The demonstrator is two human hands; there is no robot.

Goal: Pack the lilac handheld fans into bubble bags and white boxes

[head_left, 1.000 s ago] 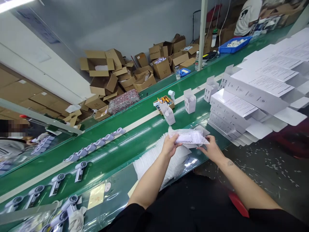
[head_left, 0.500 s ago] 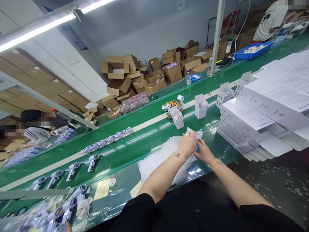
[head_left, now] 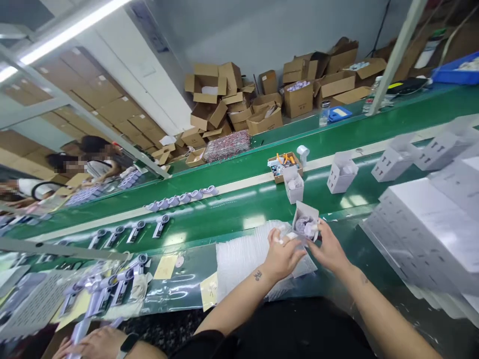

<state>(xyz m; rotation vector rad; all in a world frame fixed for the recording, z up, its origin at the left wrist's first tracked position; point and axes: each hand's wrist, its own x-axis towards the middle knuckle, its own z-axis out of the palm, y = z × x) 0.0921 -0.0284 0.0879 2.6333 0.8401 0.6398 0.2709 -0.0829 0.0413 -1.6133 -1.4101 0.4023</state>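
My right hand point(head_left: 329, 249) is closed on the side of a small open white box point(head_left: 300, 212), tilted so its mouth faces me. Inside it shows a purplish-grey round part with whitish pieces. Just left of the box, my left hand point(head_left: 282, 257) has curled fingers with small white patches at the tips. Clear plastic shows by those fingers, but what they hold cannot be made out. Below and beside my left hand lies a row of overlapping clear plastic sleeves point(head_left: 239, 259) on the green bench.
Open white boxes point(head_left: 342, 174) stand along the conveyor point(head_left: 224, 214), near a carton of orange-handled tools point(head_left: 279, 172). Stacked white cartons point(head_left: 422, 234) rise at right. Purple handheld devices point(head_left: 136, 232) lie at left. A co-worker's hand point(head_left: 99, 341) grips a device at lower left.
The view has swung left. My hands, close together before, are now apart at a white box with its mouth toward me. A co-worker's hand and watch have come into view at lower left.
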